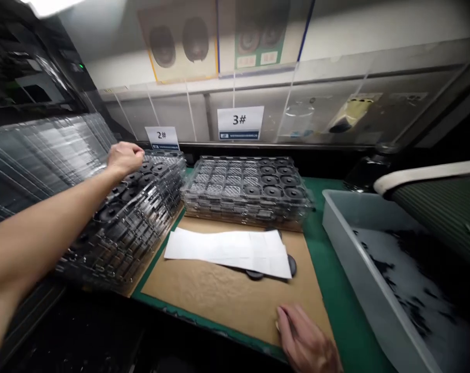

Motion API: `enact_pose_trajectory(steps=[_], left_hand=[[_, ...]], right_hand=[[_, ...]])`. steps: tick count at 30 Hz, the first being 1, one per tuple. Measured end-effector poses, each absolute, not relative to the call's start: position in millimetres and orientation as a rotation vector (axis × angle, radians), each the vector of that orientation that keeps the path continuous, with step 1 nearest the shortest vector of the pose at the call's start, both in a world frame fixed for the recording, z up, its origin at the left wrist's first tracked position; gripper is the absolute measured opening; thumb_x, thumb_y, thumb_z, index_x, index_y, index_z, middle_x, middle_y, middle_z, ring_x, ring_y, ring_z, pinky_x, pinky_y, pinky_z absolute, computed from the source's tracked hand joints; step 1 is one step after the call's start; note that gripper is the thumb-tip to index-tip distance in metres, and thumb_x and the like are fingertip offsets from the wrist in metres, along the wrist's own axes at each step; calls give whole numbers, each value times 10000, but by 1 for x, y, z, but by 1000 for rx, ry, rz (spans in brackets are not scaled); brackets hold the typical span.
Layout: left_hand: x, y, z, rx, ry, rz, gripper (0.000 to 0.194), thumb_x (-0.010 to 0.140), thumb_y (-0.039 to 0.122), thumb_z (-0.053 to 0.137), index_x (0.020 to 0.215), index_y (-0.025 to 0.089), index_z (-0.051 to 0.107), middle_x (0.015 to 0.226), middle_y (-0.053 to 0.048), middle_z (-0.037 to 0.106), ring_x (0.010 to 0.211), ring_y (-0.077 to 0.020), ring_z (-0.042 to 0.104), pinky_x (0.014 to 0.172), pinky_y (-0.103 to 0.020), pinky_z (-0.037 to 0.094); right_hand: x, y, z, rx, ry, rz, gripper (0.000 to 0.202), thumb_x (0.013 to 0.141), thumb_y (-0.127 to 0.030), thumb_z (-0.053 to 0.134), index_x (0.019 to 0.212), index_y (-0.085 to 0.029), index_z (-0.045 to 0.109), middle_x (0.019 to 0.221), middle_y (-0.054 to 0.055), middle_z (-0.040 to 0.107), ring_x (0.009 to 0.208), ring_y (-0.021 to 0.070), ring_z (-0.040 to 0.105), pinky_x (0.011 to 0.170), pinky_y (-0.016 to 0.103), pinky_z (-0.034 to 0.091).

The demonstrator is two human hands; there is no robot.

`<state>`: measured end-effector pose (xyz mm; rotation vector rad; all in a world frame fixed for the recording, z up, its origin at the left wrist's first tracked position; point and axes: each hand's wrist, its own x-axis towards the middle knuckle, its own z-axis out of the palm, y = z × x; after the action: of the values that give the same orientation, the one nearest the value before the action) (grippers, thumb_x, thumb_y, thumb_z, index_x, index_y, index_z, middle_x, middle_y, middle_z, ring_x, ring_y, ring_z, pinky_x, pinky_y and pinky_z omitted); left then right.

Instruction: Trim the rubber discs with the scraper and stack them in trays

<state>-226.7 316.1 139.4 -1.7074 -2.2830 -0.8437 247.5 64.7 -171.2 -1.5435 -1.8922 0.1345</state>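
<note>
My left hand is over the far part of the left stack of clear plastic trays, whose pockets hold black round parts. Its fingers are curled together, and anything in them is hidden. My right hand rests near the front right of the brown cardboard sheet, fingers closed, with a small pale bit at the fingertips that is too small to name. White paper strips lie on the cardboard, partly covering black round parts.
A second stack of clear trays stands behind the cardboard, some pockets filled. At the right, a grey-white bin holds black pieces. Signs "2#" and "3#" stand at the back. A dark ribbed surface with a pale edge overhangs the bin.
</note>
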Motion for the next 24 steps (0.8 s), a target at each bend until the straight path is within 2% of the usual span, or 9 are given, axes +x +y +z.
enact_pose_trajectory(steps=[3,6,7,9,11,14,18,21,24], left_hand=[[-181,296,130,-2026,-2140,-685,428,1043,307,451,1233,30,717,1253,-40,702,1369,-348,534,1164,-465,317],[-139,268,94,-2489,-1988,-399,408,891,420,686,1234,215,767,1248,-16,764,1193,-243,677,1099,-341,459],[-128,258,76,-2644,-1929,-259,472,810,462,771,1245,278,767,1261,-6,769,1161,-239,698,1065,-326,498],[-111,238,35,-2842,-1825,-7,753,676,558,863,1372,326,693,1404,-28,706,1262,-281,663,1082,-353,501],[-101,221,-7,-2880,-1796,148,987,641,612,869,1515,271,564,1564,-117,568,1412,-341,552,1150,-407,451],[-95,205,-60,-2843,-1799,198,1125,671,677,827,1586,142,450,1622,-230,457,1465,-390,484,1203,-446,394],[-91,196,-98,-2737,-1794,41,1015,830,731,666,1594,113,413,1633,-274,404,1464,-445,455,1201,-560,377],[-83,192,-108,-2688,-1731,-93,758,931,636,607,1484,122,544,1575,-271,471,1435,-442,477,1185,-605,379],[-74,190,-112,-2685,-1623,-189,482,985,483,620,1335,151,641,1483,-209,573,1390,-371,530,1183,-586,390]], right_hand=[[242,64,-158,-1538,-1928,154,328,1072,-342,456,942,-221,732,797,78,720,714,212,711,644,276,487],[239,63,-153,-1480,-1928,86,327,1085,-317,446,914,-215,706,778,53,697,690,183,677,622,267,419],[239,63,-153,-1455,-1912,58,337,1088,-314,442,901,-214,703,769,46,689,674,172,663,611,268,396],[239,63,-154,-1422,-1879,21,349,1091,-312,441,882,-211,702,758,34,677,647,156,637,598,277,360],[240,63,-155,-1422,-1867,16,349,1090,-309,444,873,-210,699,753,28,669,636,150,621,597,285,338],[239,62,-157,-1431,-1863,18,352,1088,-300,437,855,-210,685,755,25,666,649,147,620,609,288,327],[239,61,-157,-1454,-1868,11,351,1080,-298,445,827,-218,675,757,18,661,647,144,608,618,296,317],[238,61,-158,-1465,-1873,3,350,1077,-298,450,821,-220,675,756,15,657,644,143,602,617,301,313],[238,61,-157,-1462,-1876,-1,350,1078,-297,446,831,-215,681,766,17,665,645,141,602,619,301,314]])
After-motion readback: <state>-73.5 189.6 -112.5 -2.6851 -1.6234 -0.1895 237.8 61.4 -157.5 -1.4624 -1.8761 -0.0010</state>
